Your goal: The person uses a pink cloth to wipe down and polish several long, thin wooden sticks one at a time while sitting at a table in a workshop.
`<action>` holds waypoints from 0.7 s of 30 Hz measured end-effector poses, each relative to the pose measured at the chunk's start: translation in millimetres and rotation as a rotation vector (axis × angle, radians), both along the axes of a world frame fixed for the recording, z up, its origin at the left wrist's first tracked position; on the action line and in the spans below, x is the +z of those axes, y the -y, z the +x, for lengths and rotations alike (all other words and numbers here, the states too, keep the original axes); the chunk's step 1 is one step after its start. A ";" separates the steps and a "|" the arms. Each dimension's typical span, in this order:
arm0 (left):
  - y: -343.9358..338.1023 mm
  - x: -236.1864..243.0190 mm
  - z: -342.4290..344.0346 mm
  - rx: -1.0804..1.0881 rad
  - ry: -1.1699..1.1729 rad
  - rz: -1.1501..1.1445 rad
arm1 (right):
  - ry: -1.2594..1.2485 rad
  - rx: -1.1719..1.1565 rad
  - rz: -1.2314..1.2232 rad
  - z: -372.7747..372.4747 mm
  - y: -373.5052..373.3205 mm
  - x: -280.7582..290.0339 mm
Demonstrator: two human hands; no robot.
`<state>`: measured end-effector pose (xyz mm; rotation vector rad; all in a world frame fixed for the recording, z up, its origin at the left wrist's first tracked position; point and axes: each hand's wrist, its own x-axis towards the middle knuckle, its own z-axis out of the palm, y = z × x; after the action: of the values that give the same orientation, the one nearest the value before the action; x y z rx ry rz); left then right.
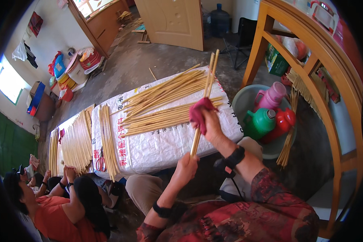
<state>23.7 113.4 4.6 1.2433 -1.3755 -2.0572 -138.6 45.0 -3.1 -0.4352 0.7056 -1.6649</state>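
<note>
My left hand (184,167) is closed around the lower ends of a few thin bamboo sticks (210,76), which slant upward away from me. Higher up, my right hand (212,124) presses a dark red cloth (198,114) around the same sticks. Beyond and left of my hands, loose bamboo sticks (157,120) lie in two rough groups on a white printed woven sack (149,158) spread over a low table. Farther left on the sack, a narrow row of sticks (107,139) lies crosswise.
At the right, a grey-green tub (239,105) holds pink, green and red flasks, with a stick bundle (286,141) beside it. A wooden frame (326,105) curves past them. A person in orange (62,211) sits lower left near more sticks (77,143). A door (171,24) stands behind.
</note>
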 end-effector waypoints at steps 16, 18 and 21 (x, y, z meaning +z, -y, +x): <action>-40.8 -2.3 55.9 -0.038 0.098 -0.086 | 0.028 -0.038 -0.229 -27.1 16.4 9.6; -20.6 0.9 37.0 0.001 0.043 -0.059 | 0.016 0.066 -0.146 0.2 5.3 5.2; 14.8 8.0 8.0 0.044 -0.094 -0.035 | -0.062 0.130 -0.093 33.6 -16.0 -2.6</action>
<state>31.7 98.6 12.6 1.1379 -1.3246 -2.0259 -105.0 61.0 -5.7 -0.5888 0.6340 -1.5710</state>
